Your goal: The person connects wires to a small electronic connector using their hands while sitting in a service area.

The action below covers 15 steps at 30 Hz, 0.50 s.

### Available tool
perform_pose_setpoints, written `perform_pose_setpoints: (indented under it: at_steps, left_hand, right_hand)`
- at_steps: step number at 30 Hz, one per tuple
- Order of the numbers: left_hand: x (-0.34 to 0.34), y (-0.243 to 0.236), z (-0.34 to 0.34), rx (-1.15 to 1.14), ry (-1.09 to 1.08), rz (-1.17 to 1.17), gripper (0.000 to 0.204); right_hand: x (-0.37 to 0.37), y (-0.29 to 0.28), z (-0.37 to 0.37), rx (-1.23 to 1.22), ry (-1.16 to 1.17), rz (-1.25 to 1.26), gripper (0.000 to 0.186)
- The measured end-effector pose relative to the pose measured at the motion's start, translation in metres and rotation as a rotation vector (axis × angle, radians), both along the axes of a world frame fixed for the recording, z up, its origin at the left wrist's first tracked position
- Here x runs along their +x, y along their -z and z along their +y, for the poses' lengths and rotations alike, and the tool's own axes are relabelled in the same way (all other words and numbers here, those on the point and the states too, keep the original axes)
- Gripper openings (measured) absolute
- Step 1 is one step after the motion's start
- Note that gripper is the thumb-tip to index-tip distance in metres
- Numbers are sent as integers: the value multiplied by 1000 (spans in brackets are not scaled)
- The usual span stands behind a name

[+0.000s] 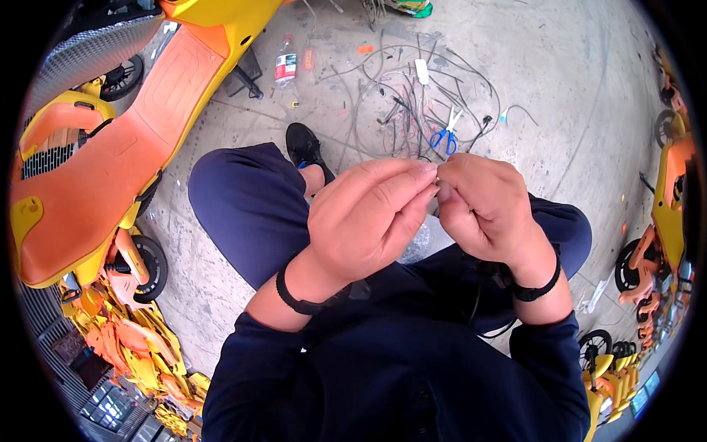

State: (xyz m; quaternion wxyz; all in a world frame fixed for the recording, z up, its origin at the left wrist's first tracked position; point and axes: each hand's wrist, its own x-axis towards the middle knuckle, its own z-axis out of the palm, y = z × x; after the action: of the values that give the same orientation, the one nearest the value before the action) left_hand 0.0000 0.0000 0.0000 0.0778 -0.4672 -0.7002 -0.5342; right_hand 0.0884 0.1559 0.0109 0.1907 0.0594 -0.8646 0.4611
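My left hand (pixel 366 215) and my right hand (pixel 486 208) meet above my lap, fingertips together at the centre of the view. Both are closed in a pinch on something tiny between them, mostly hidden, that I cannot make out. Just beyond the hands, blue-handled scissors (pixel 445 138) lie open on the concrete floor, beside a tangle of thin cables (pixel 397 97) and a white oblong piece (pixel 422 71). My knees are bent on either side, in dark trousers (pixel 243 202).
A yellow-orange scooter (pixel 171 88) stands close on my left, with piled yellow and orange body parts (pixel 136 331) behind it at lower left. A plastic bottle (pixel 286 68) is on the floor (pixel 560 81) ahead. More scooters (pixel 666 199) line the right edge.
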Motion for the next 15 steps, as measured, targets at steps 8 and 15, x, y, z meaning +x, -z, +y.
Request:
perform_pose_setpoints:
  at_steps: [8, 15]
  left_hand:
    - [1, -1, 3, -94, -56, 42, 20]
    - [-1, 4, 1, -46, -61, 77, 18]
  right_hand:
    - [0, 3, 1, 84, -1, 7, 12]
    - [2, 1, 0, 105, -41, -32, 11]
